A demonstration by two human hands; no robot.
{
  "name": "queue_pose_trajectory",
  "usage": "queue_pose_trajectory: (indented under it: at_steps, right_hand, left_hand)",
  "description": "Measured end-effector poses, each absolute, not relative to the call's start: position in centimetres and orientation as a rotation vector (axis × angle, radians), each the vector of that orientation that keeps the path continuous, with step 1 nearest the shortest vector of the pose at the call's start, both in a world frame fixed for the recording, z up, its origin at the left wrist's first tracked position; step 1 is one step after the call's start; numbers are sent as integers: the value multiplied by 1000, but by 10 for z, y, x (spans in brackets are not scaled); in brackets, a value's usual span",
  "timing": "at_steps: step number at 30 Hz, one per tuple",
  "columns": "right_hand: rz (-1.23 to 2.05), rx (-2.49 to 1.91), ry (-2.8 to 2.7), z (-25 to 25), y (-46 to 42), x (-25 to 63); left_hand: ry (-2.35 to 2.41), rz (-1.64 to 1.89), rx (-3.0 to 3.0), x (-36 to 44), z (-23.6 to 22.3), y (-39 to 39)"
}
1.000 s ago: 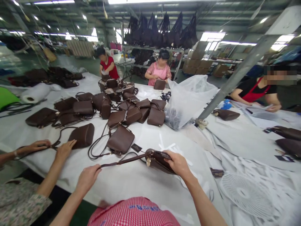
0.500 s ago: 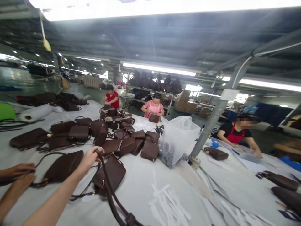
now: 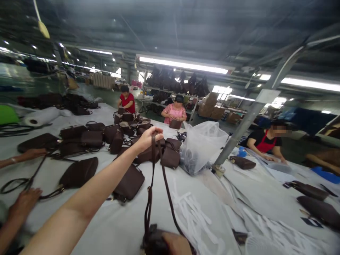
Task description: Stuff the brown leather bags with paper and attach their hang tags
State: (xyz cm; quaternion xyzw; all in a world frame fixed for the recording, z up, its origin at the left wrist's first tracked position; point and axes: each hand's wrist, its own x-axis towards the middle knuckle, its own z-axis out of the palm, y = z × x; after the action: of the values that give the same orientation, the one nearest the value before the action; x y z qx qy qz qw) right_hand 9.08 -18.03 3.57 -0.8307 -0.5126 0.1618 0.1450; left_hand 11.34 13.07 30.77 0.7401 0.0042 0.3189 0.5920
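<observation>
My left hand is raised over the table with its fingers closed round a brown shoulder strap, which hangs down in a loop. The strap runs to a dark brown handbag at the bottom edge, mostly cut off. Against that handbag rests my right hand, only its back showing; its fingers are out of sight round the bag. Another brown handbag lies flat on the white table under my left forearm.
Several brown handbags are heaped across the table. A co-worker's hands handle a strap at the left. White paper strips lie right of my bag, below a clear plastic bag and a grey post. Other people work beyond.
My left hand has moved right and up, lifting the strap into a taut loop. My right hand and the handbag have come into view at the bottom. The co-worker's hands have moved apart.
</observation>
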Motion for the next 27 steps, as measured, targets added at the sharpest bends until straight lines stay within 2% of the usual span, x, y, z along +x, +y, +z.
queue_pose_trajectory:
  at_steps: [9,14,17,23,25,27]
  right_hand:
    - [529,-2722,-1332,50,-171,118]
    - [447,-2637,-1290,62,-178,125]
    - [262,-2449,-1151,80,-182,133]
    - [-172,-1848,-934,165,-162,153]
    - [-192,-1729,-994,205,-151,162]
    - [-75,-1609,-1044,242,-144,171]
  left_hand:
    - [-491,514,1673,134,341,88]
    - [-586,453,1732,126,345,69]
    - [-616,381,1746,125,342,64]
    - [-695,255,1699,122,351,47]
    - [-724,184,1686,120,358,38]
    - [-710,129,1702,119,363,31]
